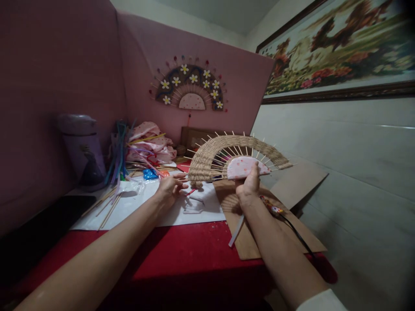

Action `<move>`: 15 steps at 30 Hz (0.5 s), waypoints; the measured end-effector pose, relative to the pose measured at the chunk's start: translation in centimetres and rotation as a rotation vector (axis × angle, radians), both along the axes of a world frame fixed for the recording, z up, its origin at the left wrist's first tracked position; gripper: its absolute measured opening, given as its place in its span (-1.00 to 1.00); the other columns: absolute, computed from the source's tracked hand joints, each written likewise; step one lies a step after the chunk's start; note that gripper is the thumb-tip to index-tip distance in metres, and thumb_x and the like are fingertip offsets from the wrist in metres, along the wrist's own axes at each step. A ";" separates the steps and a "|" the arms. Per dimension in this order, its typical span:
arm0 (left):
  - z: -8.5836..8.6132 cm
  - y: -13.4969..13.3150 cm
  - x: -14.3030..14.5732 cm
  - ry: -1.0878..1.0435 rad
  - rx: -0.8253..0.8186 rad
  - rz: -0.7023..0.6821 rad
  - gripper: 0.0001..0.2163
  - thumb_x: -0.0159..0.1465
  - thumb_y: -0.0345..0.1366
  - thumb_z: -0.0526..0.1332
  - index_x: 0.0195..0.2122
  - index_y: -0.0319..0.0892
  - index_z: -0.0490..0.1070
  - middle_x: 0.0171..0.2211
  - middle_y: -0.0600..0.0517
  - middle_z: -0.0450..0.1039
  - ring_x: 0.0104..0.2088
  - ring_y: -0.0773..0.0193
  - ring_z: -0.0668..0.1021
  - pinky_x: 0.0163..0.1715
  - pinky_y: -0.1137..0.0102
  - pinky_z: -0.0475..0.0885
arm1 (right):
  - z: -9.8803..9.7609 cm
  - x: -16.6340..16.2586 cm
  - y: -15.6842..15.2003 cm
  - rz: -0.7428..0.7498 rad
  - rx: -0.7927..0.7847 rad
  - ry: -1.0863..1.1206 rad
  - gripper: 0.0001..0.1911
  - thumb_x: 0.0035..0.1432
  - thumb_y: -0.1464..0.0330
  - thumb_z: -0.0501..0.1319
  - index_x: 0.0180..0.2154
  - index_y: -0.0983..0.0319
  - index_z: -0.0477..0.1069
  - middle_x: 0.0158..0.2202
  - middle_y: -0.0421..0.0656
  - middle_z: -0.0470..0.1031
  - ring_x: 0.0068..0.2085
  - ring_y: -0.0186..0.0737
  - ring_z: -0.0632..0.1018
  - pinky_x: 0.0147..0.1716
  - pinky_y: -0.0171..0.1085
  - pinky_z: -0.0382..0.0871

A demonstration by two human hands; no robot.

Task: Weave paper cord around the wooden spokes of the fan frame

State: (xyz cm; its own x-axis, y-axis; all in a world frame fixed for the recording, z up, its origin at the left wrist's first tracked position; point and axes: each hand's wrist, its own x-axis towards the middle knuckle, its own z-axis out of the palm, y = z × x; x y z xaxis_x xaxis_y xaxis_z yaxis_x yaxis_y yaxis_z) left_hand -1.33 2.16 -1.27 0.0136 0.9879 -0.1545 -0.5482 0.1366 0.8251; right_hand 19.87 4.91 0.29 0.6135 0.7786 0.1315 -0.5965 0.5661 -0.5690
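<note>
My right hand [249, 185] grips the pink dotted half-round base of a woven fan [227, 155], holding it upright above the table. Thin wooden spokes fan out from the base, and a band of tan rope weave arches over them. My left hand [170, 188] is at the fan's lower left end, its fingers pinched together by the weave's edge and the loose rope end. What those fingers hold is too small to make out.
A finished flowered fan [189, 86] hangs on the pink wall. A purple jug [82, 149], a pile of sticks and ribbons [129, 166] and pink cloth [152, 144] crowd the back left. Brown cardboard [259, 229] and a white sheet [145, 207] lie on the red table [181, 250].
</note>
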 end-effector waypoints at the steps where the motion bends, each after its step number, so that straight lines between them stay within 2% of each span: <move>1: 0.0 -0.1 0.1 0.039 -0.008 0.014 -0.64 -0.16 -0.71 0.05 -0.33 -0.29 0.35 -0.41 -0.05 0.42 -0.67 0.44 0.40 -0.77 0.57 0.22 | 0.0 0.0 0.0 -0.006 0.003 -0.005 -0.66 0.04 0.11 0.12 -0.22 0.20 0.30 -0.26 -0.24 0.44 -0.29 -0.35 0.49 -0.25 -0.27 0.43; 5: 0.1 -0.6 0.6 0.080 -0.050 -0.053 -0.67 -0.15 -0.70 0.02 -0.36 -0.30 0.31 -0.49 -0.02 0.37 -0.68 0.46 0.37 -0.80 0.60 0.15 | 0.0 0.0 -0.1 -0.038 0.015 -0.009 -0.61 0.05 0.07 0.12 -0.19 0.21 0.28 -0.24 -0.21 0.44 -0.30 -0.36 0.49 -0.29 -0.29 0.43; 10: -0.2 -1.0 1.0 0.066 -0.046 -0.342 -0.74 -0.02 -0.66 0.08 -0.30 -0.33 0.33 -0.41 -0.10 0.45 -0.62 0.42 0.44 -0.75 0.59 0.24 | 0.2 -0.2 -0.4 -0.046 0.041 -0.031 -0.57 0.05 0.03 0.10 -0.18 0.22 0.29 -0.22 -0.19 0.44 -0.30 -0.34 0.49 -0.32 -0.29 0.44; 12: -0.3 -1.1 1.3 0.052 -0.012 -0.459 -0.78 0.03 -0.59 0.16 -0.27 -0.32 0.35 -0.34 -0.13 0.47 -0.56 0.37 0.50 -0.72 0.58 0.29 | 0.2 -0.4 -0.5 -0.053 0.040 -0.038 -0.55 0.05 0.02 0.09 -0.17 0.21 0.28 -0.21 -0.18 0.44 -0.28 -0.34 0.50 -0.31 -0.30 0.44; 15: -0.6 -1.4 1.9 0.032 0.040 -0.529 -0.78 0.08 -0.39 0.26 -0.23 -0.28 0.37 -0.26 -0.17 0.47 -0.48 0.30 0.54 -0.67 0.56 0.34 | 0.1 -0.8 -0.6 -0.048 0.030 -0.054 -0.53 0.03 -0.01 0.08 -0.20 0.22 0.30 -0.22 -0.18 0.45 -0.28 -0.35 0.50 -0.31 -0.32 0.44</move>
State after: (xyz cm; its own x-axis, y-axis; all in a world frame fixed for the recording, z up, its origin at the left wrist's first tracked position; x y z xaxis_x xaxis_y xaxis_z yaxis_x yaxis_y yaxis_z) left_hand 0.53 0.78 -1.89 0.5074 0.8525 -0.1257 -0.3871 0.3558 0.8506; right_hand 19.05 4.28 0.41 0.6415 0.7437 0.1884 -0.5369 0.6106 -0.5821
